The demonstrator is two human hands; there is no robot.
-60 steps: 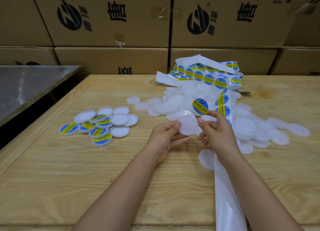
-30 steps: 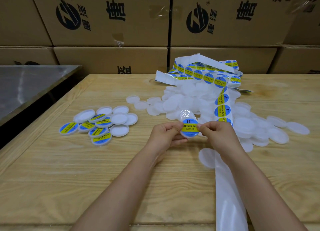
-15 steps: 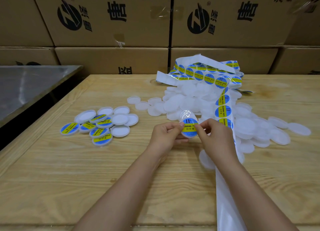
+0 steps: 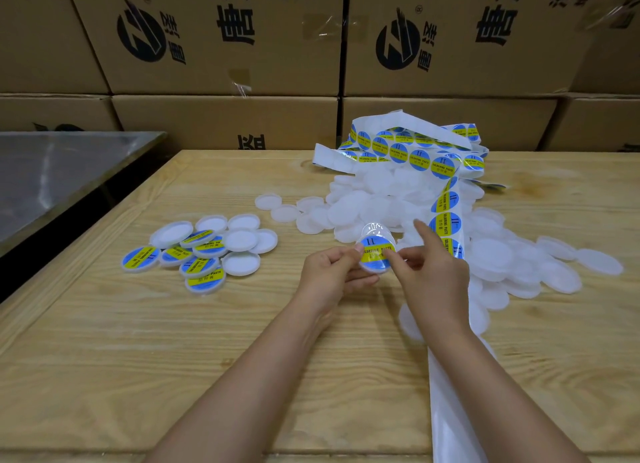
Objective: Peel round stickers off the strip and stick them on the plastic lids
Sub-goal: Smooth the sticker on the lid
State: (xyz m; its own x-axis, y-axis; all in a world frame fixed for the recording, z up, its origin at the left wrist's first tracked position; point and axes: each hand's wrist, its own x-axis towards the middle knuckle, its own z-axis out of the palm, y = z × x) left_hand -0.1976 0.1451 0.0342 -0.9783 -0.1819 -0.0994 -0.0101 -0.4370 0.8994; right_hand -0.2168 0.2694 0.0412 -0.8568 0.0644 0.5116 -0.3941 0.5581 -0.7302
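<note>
My left hand (image 4: 332, 272) pinches a white plastic lid (image 4: 375, 254) by its left edge, held above the table. A blue and yellow round sticker covers the lid's face. My right hand (image 4: 429, 272) has its thumb pressing on the right side of that sticker, while the index finger points up and away. The sticker strip (image 4: 446, 216) runs from a tangled heap at the back, down past my right wrist and off the table's front edge. A pile of bare white lids (image 4: 491, 254) lies on the right.
A group of lids (image 4: 201, 251), some labelled and some showing white undersides, lies at the left on the wooden table (image 4: 173, 358). Cardboard boxes (image 4: 221, 39) form a wall behind. A metal surface (image 4: 52, 175) stands to the left across a gap.
The lid was bare two seconds ago and my right hand brought a sticker onto it. Since then the right thumb has been rubbing over the sticker, and the index finger has now lifted.
</note>
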